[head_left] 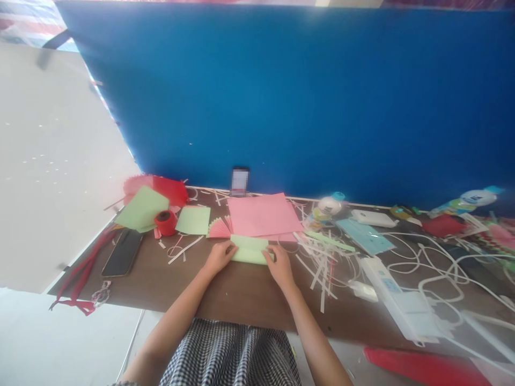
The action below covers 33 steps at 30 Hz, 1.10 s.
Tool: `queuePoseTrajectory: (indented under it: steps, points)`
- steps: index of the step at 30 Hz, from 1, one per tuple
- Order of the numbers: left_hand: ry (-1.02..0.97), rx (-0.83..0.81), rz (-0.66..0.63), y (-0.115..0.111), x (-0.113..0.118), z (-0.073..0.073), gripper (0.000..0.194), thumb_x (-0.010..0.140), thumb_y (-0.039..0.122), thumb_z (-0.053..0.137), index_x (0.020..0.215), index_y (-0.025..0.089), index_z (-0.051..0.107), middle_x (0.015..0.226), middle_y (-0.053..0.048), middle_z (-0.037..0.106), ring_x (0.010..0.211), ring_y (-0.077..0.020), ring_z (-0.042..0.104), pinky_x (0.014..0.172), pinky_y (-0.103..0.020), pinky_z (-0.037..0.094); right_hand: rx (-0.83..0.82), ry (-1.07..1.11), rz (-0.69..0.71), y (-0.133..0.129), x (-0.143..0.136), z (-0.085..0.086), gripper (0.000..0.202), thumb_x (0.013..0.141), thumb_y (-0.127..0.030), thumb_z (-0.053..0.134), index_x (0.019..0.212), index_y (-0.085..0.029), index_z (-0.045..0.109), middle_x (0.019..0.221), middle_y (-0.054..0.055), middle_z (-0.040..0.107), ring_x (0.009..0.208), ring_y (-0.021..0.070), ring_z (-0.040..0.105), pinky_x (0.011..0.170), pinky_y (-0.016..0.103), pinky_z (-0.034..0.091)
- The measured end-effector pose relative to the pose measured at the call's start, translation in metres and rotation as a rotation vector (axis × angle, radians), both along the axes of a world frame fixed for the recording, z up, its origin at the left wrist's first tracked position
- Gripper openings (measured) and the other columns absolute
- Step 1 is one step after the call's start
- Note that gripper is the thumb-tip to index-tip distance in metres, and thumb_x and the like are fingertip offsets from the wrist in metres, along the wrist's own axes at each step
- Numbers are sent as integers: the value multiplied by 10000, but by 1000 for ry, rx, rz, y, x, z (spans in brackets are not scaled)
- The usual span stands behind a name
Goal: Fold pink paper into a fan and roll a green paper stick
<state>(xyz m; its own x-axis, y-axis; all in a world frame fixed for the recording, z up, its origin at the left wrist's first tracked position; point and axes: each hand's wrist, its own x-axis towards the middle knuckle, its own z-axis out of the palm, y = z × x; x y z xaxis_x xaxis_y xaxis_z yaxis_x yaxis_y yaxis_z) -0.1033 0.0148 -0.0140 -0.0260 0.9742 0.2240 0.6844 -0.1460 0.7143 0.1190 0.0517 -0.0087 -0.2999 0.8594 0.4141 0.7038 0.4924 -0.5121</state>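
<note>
A light green sheet of paper (250, 250) lies in front of me on the brown table, with a fold or crease running across it. My left hand (220, 256) pinches its left edge between thumb and fingers. At the opposite edge, my right hand (280, 264) grips the paper the same way. Just behind it are large pink sheets (263, 215) and a small pleated pink fan (219, 228). A square green sheet (193, 220) rests to the left, beside a red roll (165, 222).
A black phone (123, 253) lies at the left. Paper strips (324, 257) are heaped on the right, near a bottle (326, 208), white cables and a power strip (392, 292). Another phone (240, 181) leans against the blue panel (289, 102).
</note>
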Motion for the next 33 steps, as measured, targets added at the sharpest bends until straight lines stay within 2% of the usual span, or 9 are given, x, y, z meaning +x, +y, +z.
queuePoseTrajectory:
  steps: [2,4,7,9,13,17,22,30,33]
  points:
    - [0,-1,38,5,1,-3,251,802,351,414,732,173,577,613,11,579,532,-108,491,537,-213,372,145,2,4,-1,-5,3,238,802,-359,467,952,-200,561,999,102,587,970,254,498,841,421,374]
    - [5,-2,57,9,2,-5,254,800,348,415,727,166,577,582,15,557,511,-103,474,524,-210,366,214,-79,128,-5,-10,5,231,800,-323,484,987,-218,567,1093,97,561,1071,262,447,916,450,312]
    - [8,15,63,11,2,-7,242,806,337,414,767,166,582,617,6,575,524,-105,486,547,-219,389,179,-225,368,-10,-17,6,228,833,-250,439,1023,-250,566,1068,60,592,1040,222,491,936,422,308]
    - [20,83,95,9,0,-6,226,809,325,417,849,175,581,733,-24,607,611,-126,527,619,-247,422,149,-265,410,-9,-22,5,254,854,-226,395,1049,-241,558,1029,60,611,980,202,529,896,384,355]
    - [140,261,21,0,-5,-4,193,798,310,450,897,214,586,970,-67,583,906,-190,526,814,-326,406,137,-281,387,-1,-29,0,277,869,-236,363,1069,-213,553,1036,73,609,974,206,534,852,360,393]
    - [160,239,53,-4,-6,-6,232,780,328,483,967,208,551,1038,-86,535,989,-216,491,837,-353,404,121,-281,382,5,-30,-6,291,873,-249,351,1087,-212,546,1082,69,593,1019,204,520,886,367,389]
    - [39,122,216,0,1,-11,259,775,330,484,989,186,478,923,-69,540,836,-199,540,731,-345,441,113,-267,331,8,-30,-12,308,873,-260,350,1116,-222,535,1176,65,541,1110,207,466,942,402,351]
    - [-343,15,250,1,11,-10,244,738,289,512,945,164,479,735,-18,582,647,-140,562,650,-295,444,96,-227,298,4,-31,-8,333,873,-229,330,1154,-245,507,1190,51,534,1153,199,429,1018,483,198]
    - [-473,5,225,2,12,-3,208,731,308,515,879,162,521,756,-30,619,695,-149,584,671,-282,443,73,-140,282,5,-28,-7,333,859,-260,359,1157,-263,506,1229,45,499,1194,207,376,1026,482,175]
